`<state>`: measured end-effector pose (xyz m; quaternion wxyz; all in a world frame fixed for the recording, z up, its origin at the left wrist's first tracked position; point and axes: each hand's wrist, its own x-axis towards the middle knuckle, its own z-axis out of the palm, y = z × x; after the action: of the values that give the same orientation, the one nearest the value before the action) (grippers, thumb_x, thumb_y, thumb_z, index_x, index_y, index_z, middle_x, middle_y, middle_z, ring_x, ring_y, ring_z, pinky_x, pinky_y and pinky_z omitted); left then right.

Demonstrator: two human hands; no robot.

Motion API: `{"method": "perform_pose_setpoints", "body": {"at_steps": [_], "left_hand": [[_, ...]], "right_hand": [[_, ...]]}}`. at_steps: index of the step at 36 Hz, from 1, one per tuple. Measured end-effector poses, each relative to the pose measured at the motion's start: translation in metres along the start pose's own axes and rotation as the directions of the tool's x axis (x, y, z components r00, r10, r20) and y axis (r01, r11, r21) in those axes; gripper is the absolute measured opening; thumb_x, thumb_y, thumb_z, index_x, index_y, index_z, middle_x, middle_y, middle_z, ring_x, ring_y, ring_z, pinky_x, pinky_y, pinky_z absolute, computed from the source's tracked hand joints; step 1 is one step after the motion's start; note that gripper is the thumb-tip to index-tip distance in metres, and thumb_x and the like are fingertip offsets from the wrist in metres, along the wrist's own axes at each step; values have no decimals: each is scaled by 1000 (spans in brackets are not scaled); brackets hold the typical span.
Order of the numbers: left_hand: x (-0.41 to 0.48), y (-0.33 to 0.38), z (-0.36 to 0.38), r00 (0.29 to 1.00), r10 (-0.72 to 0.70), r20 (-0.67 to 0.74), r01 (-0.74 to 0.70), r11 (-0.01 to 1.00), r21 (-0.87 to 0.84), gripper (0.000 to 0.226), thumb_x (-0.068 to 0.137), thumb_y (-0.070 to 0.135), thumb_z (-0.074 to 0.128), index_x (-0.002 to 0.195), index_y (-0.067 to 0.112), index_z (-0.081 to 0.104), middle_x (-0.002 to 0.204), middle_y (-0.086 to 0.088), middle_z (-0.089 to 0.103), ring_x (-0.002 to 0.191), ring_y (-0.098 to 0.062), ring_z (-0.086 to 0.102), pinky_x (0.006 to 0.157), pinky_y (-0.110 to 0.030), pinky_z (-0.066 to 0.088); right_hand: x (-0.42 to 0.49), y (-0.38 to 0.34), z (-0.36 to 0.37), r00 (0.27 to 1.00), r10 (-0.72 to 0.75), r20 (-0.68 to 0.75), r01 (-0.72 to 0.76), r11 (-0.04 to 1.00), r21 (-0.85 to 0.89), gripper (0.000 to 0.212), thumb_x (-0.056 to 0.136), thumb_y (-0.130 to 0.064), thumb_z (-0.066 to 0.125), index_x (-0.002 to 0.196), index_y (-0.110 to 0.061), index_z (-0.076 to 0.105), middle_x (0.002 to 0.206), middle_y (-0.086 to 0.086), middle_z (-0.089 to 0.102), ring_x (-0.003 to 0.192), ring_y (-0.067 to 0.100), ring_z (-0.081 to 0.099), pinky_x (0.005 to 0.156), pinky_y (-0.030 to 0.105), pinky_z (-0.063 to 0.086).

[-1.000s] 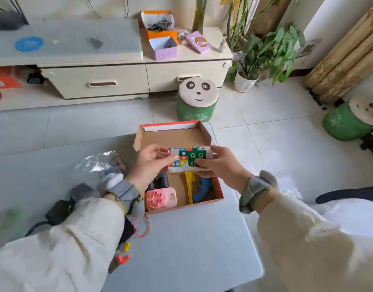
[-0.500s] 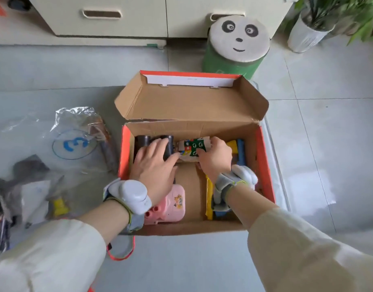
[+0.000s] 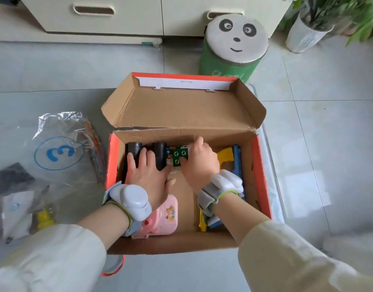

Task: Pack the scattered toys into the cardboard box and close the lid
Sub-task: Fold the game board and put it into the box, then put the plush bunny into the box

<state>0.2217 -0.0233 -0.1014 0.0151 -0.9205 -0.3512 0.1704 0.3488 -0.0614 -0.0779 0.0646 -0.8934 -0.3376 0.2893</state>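
Note:
The cardboard box with orange sides stands on the grey table, its lid tipped open at the back. Inside lie black binoculars at the back left, a pink toy camera at the front left, and a yellow toy beside a blue one along the right wall. My left hand rests flat on the binoculars with straight fingers. My right hand holds a colourful green-patterned game pack down at the back middle, fingers curled over it.
Left of the box lie a clear plastic bag with a blue 3, more bags and a small yellow piece. A panda stool, drawers and a plant pot stand beyond the table.
Both hands carried the game pack from above the box down into its back part. My left hand let go of it and now lies on the binoculars. The camera tilted down and closer.

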Motion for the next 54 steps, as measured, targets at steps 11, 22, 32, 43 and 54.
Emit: {"method": "perform_pose_setpoints", "body": {"at_steps": [11, 22, 32, 43, 54], "left_hand": [[6, 4, 2, 996, 14, -90, -2, 992, 125, 35, 74, 45, 64, 104, 26, 67, 101, -21, 56, 93, -36, 54, 83, -45, 29], [2, -5, -16, 998, 55, -15, -55, 998, -40, 31, 73, 26, 61, 102, 15, 65, 87, -17, 58, 80, -35, 59, 71, -43, 44], [-49, -43, -57, 968, 237, -83, -246, 960, -132, 26, 78, 19, 43, 82, 14, 68, 92, -8, 63, 88, -30, 62, 70, -40, 49], [-147, -163, -70, 981, 70, -181, -120, 953, -278, 35, 82, 31, 28, 71, 14, 57, 66, -3, 58, 64, -29, 62, 49, -33, 50], [-220, -315, -7, 978, -75, 194, 124, 959, -254, 21, 93, 25, 36, 102, 18, 55, 107, -7, 64, 95, -33, 61, 73, -36, 48]], "right_hand": [[-9, 32, 25, 836, -497, 232, 548, 770, -326, 58, 85, -13, 51, 141, -16, 36, 155, 7, 18, 139, 27, 18, 112, 42, 23], [-12, 29, 27, 821, -470, 323, 567, 731, -378, 70, 85, -19, 49, 147, -29, 17, 159, 3, 1, 143, 29, 5, 116, 48, 11], [-62, 5, -9, 852, -495, 167, 522, 829, -204, 49, 88, -10, 45, 137, -12, 41, 146, 5, 38, 137, 25, 26, 113, 38, 23], [-151, -101, -35, 813, -582, -7, 581, 812, -54, 30, 90, -9, 40, 117, -5, 52, 107, 14, 59, 98, 33, 55, 77, 43, 49], [-198, -226, 49, 840, -537, 75, 540, 841, -28, 37, 86, -10, 46, 123, -9, 54, 110, 18, 65, 99, 37, 61, 85, 42, 48]]}}
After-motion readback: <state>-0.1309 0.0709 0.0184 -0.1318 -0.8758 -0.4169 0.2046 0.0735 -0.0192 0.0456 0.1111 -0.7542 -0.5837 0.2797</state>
